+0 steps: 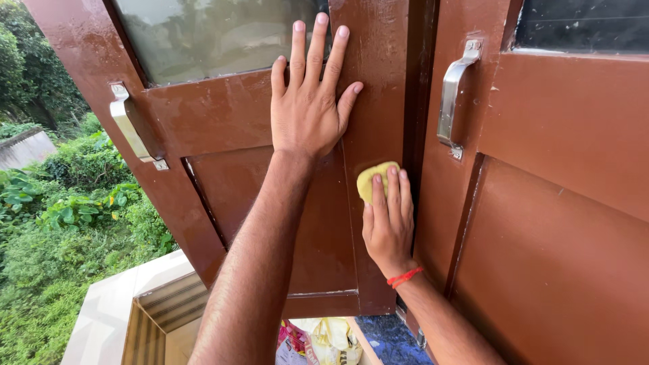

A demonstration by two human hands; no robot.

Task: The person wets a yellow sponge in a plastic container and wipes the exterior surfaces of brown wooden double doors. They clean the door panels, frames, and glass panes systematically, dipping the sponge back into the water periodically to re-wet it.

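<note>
Landmark: an open brown wooden shutter [270, 223] with a frosted glass pane [216, 34] in its upper part; every place below is told from it.
Right hand: the right hand [387, 226] lies just below the shutter's middle, on its right upright. The fingers are nearly straight and close together, pressing a yellow sponge [370, 179] flat against the wood. A red thread [404, 276] circles the wrist.
Yellow sponge: on the shutter's right upright, partly under the right hand's fingertips, with its upper left part showing.
Left hand: the left hand [312, 101] is wide open, palm flat on the shutter's cross rail just under the glass. The fingers are spread and point up, the tips reaching the pane's lower edge. It grips nothing.
Left handle: a metal handle [135, 128] is fixed to the shutter's left upright, well left of the left hand.
Second shutter: a matching brown shutter [561, 203] stands just right of the first, with its own metal pull [451, 98] near the shared edge.
Below the shutter: a pale stone sill [108, 311] and crumpled yellow and pink bags [324, 341].
Beyond the shutter: green bushes [61, 223] to its left, far off.
</note>
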